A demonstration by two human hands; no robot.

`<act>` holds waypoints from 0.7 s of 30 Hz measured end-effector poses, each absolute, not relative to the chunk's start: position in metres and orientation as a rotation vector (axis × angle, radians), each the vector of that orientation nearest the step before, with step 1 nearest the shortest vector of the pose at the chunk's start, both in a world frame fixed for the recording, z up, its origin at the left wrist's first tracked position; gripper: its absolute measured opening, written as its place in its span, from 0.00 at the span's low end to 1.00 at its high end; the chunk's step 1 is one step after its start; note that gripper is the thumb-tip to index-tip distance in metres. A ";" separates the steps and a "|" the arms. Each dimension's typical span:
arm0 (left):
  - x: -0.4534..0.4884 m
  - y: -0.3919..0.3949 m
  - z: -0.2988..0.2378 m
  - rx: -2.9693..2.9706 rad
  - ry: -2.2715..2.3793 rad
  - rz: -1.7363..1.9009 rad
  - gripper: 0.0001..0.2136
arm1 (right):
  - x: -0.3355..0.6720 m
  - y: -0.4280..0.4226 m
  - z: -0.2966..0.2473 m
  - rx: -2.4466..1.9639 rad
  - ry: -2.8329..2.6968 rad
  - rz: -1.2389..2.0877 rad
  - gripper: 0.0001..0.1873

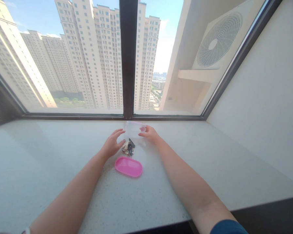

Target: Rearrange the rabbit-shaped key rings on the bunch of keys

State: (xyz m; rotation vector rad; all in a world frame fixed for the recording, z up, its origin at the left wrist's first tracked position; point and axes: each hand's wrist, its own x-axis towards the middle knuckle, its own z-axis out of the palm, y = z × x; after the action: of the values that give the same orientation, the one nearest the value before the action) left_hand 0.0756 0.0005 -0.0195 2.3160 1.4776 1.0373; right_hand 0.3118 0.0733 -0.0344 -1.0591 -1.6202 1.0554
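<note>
A clear plastic box stands on the pale stone windowsill near the window frame. My right hand grips the box's right side with its fingers closed on it. My left hand hovers just left of the box, fingers spread and holding nothing. Between the hands lies a small pile of hair clips, dark and light ones. A pink oval lid lies flat on the sill just in front of the clips.
A dark window frame runs along the back of the sill, with tall buildings and an outdoor fan unit beyond the glass. A white wall bounds the right side. The sill's front edge drops off at lower right.
</note>
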 end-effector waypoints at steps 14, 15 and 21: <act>0.082 -0.007 -0.012 2.177 1.559 0.668 0.20 | 0.378 0.048 -0.022 -1.114 -1.672 1.232 0.33; 0.081 -0.007 -0.013 2.184 1.557 0.665 0.20 | 0.381 0.047 -0.024 -1.105 -1.665 1.238 0.34; 0.080 -0.006 -0.013 2.239 1.554 0.631 0.19 | 0.382 0.042 -0.039 -0.972 -1.603 1.197 0.34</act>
State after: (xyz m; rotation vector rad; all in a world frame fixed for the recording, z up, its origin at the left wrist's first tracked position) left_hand 0.0800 -0.0063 -0.0133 2.2392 1.5538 0.6310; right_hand 0.3824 0.0416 -0.0393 -0.9724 -1.6033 1.1967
